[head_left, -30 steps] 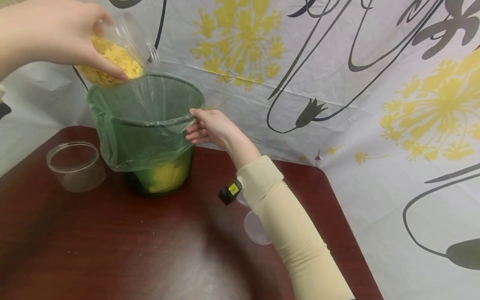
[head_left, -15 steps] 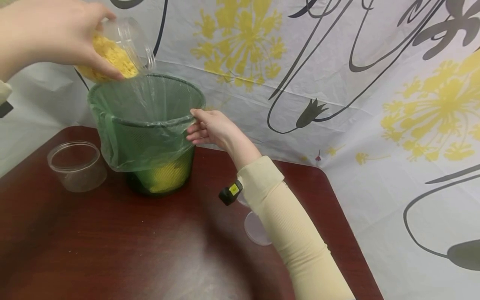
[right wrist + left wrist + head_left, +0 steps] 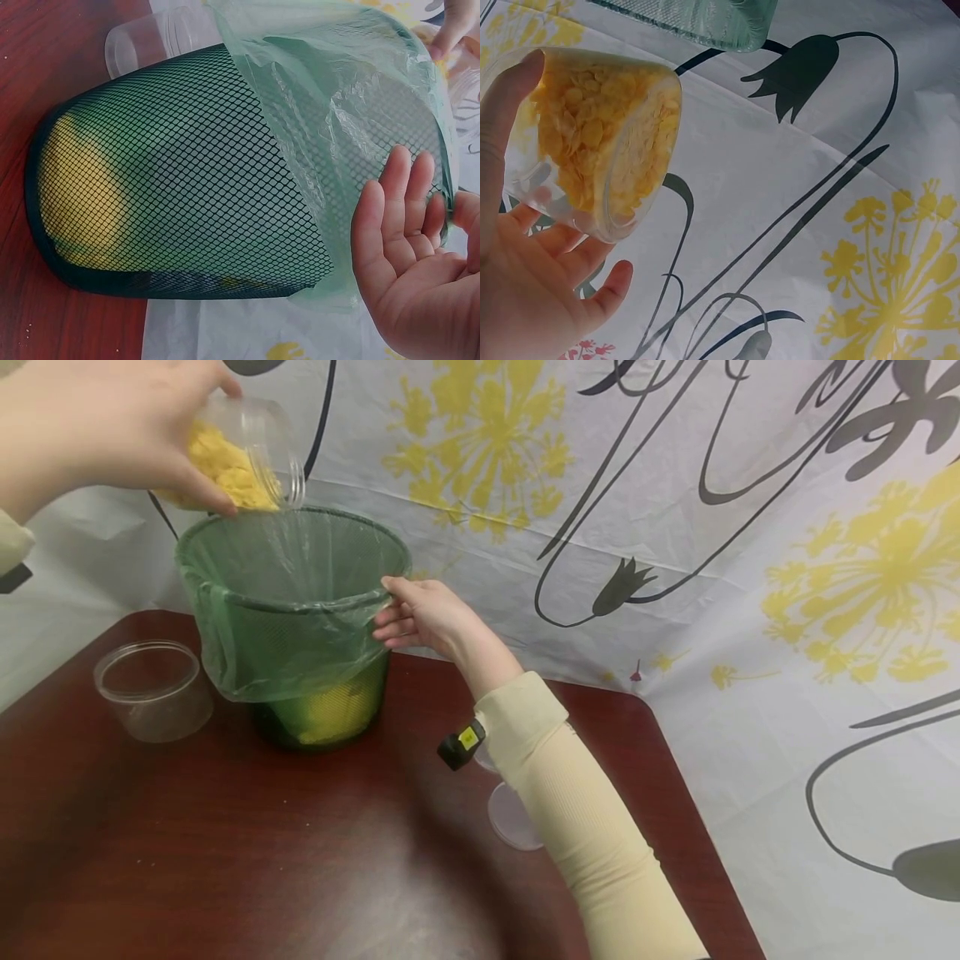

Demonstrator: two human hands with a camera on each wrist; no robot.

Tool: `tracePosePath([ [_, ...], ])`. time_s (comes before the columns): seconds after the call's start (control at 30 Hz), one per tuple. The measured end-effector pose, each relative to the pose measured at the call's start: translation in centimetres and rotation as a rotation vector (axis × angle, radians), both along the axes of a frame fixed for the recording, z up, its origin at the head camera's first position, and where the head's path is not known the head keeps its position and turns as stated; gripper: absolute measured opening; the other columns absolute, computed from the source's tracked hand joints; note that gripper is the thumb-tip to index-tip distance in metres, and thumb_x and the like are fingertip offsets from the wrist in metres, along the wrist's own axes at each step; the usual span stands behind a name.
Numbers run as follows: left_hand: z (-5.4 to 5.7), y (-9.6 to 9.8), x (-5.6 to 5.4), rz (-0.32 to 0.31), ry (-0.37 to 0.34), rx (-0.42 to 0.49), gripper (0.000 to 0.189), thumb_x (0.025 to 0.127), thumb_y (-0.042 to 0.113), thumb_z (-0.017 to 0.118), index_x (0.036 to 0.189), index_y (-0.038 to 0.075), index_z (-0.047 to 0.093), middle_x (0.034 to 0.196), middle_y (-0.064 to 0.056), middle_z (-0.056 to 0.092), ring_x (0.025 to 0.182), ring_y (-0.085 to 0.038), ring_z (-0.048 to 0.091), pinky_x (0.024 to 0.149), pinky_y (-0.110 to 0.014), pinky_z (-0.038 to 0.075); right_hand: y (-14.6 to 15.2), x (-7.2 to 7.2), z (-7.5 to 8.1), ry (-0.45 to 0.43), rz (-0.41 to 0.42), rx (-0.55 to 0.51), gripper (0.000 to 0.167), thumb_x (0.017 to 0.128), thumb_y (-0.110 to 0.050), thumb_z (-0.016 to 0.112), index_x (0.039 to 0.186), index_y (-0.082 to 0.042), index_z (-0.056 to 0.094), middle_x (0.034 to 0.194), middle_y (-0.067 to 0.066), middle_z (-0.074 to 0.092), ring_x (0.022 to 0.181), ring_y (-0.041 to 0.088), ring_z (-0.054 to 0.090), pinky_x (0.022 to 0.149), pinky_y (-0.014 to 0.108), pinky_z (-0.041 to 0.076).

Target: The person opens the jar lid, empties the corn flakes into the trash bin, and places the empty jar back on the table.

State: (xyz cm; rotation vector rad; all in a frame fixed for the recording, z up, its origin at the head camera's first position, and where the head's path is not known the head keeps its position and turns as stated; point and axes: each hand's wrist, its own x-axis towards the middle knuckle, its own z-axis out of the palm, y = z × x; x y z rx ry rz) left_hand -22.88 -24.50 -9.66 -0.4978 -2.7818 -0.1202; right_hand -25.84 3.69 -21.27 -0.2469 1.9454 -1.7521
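My left hand (image 3: pixel 112 435) grips a clear plastic jar (image 3: pixel 592 142) partly filled with corn flakes (image 3: pixel 585 135). In the head view the jar lies tipped on its side, its mouth above the left part of a mesh wastebasket (image 3: pixel 187 172). A thin green bin liner (image 3: pixel 330 97) lines the basket and folds over its rim. Thumb and index finger of my right hand (image 3: pixel 423 614) pinch the liner at the rim's right side, while the other fingers rest outside it. Through the mesh, a yellow heap (image 3: pixel 82 195) shows at the basket's bottom.
A clear round tub (image 3: pixel 153 693) stands left of the basket on the dark red table (image 3: pixel 225 860). A flat translucent lid (image 3: pixel 513 817) lies by the right forearm, with another partly hidden behind it. A patterned cloth (image 3: pixel 465 460) hangs behind.
The jar has swung to a more level, mouth-out tilt and shifted slightly left. Flakes inside have slid about, and fewer show. My right hand keeps its place on the rim.
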Motion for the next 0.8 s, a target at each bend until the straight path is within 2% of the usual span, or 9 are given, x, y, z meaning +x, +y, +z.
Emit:
tracePosePath([
  [0.23,-0.12,-0.15,0.13,-0.010,0.030,-0.039,0.101,0.062,0.022,0.088,0.138,-0.005,0.029,0.123,-0.035,0.041,0.104,-0.047,0.036,0.088,-0.060,0.028,-0.04,0.01,-0.03,-0.004,-0.001,-0.002,0.028,0.101,-0.029,0.048,0.092,-0.003,0.048,0.076,0.011,0.062,0.064,0.021,0.064,0.062,0.032,0.055],
  [0.5,-0.41,0.06,0.60,0.013,0.098,-0.122,0.098,0.060,0.021,0.089,0.138,-0.001,0.033,0.131,-0.034,0.037,0.114,-0.049,0.031,0.090,-0.065,0.027,-0.17,0.16,-0.01,-0.008,-0.006,-0.011,0.028,0.101,-0.029,0.049,0.093,-0.003,0.049,0.075,0.011,0.062,0.064,0.021,0.064,0.062,0.032,0.055],
  [0.8,-0.63,-0.26,0.72,0.016,0.130,-0.164,0.098,0.058,0.018,0.089,0.138,0.000,0.034,0.125,-0.033,0.039,0.112,-0.047,0.033,0.090,-0.064,0.029,-0.20,0.17,-0.07,-0.011,-0.004,-0.019,0.027,0.101,-0.029,0.049,0.092,-0.003,0.050,0.074,0.010,0.062,0.063,0.021,0.064,0.061,0.032,0.055],
])
